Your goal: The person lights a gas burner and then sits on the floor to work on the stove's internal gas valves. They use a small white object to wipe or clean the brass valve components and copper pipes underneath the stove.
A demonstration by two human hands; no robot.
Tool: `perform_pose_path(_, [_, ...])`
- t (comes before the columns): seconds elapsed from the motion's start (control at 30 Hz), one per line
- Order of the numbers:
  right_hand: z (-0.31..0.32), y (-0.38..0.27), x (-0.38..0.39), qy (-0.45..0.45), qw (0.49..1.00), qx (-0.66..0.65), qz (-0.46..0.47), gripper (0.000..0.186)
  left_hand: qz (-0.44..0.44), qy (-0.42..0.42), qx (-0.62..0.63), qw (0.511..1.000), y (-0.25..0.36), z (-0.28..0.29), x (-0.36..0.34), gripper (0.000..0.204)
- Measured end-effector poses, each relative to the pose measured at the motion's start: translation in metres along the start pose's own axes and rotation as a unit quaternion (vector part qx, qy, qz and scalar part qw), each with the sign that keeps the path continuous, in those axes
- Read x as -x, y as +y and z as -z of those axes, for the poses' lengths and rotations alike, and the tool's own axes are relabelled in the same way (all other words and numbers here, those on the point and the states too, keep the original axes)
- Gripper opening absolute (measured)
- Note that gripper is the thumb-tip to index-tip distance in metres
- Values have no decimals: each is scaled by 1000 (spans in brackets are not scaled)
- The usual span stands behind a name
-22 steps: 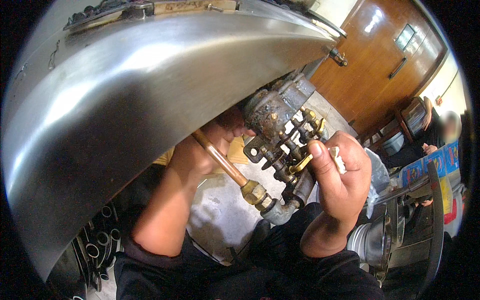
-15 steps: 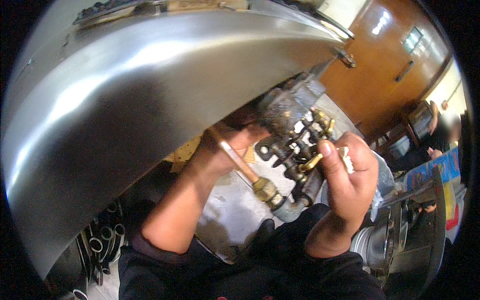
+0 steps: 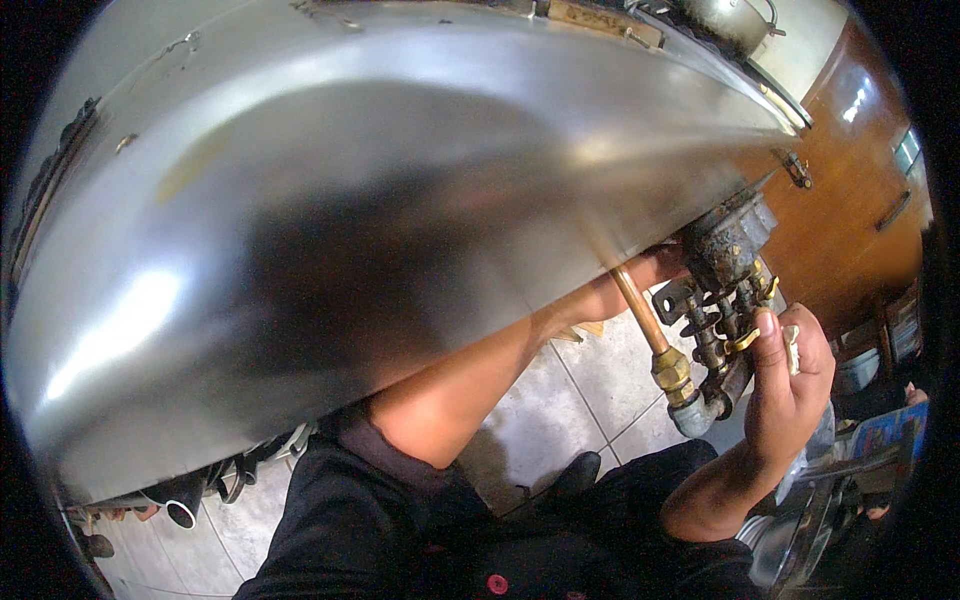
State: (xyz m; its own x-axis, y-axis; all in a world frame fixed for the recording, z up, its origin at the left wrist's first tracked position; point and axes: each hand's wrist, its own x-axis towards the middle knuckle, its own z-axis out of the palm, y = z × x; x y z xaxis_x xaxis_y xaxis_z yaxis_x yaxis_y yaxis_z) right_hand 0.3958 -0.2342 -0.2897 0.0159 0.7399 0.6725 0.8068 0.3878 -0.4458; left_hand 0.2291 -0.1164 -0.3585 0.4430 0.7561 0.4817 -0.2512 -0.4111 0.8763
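My left forearm passes beneath the big brushed-steel panel, and my left hand is at the dark, grimy metal block under its edge. The fingers of that hand are hidden behind the panel and the block. My right hand is closed, with a small white crumpled piece showing between the fingers. Its raised thumb is beside the gas manifold, near a brass valve lever. A copper pipe runs down through a brass nut into a grey elbow fitting.
The steel panel fills the upper left. A pot stands at the top right, above a brown wooden door. Dark tube ends lie low on the left, over tiled floor. Stacked metal ware is at lower right.
The view has swung, so the panel covers more of it and the manifold and both hands appear farther right. More of my left forearm is hidden. My right hand keeps the white piece.
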Motion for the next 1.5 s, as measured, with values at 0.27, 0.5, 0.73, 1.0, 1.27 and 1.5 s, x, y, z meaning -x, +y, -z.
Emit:
perform_pose_path(0.27, [0, 5, -1, 6, 1000, -15, 3, 28, -51, 83, 24, 995, -5, -14, 1, 36])
perform_pose_path(0.5, [1, 1, -2, 6, 1000, -16, 11, 29, -44, 60, 60, 995, 1, -9, 2, 27])
perform_pose_path(0.73, [-1, 4, -1, 9, 1000, -26, 10, 27, -47, 112, -39, 992, -11, -10, -5, 21])
perform_pose_path(1.0, [1, 6, -2, 32, 998, -45, 12, 26, -145, 78, -107, 981, -16, -11, -3, 23])
perform_pose_path(1.27, [-3, 12, -4, 25, 997, -41, 58, 24, -88, 115, -8, 989, -18, -10, 3, 15])
perform_pose_path(1.5, [1, 13, -4, 15, 997, -11, 75, 29, -95, 123, 145, 977, -13, -18, -10, 18])
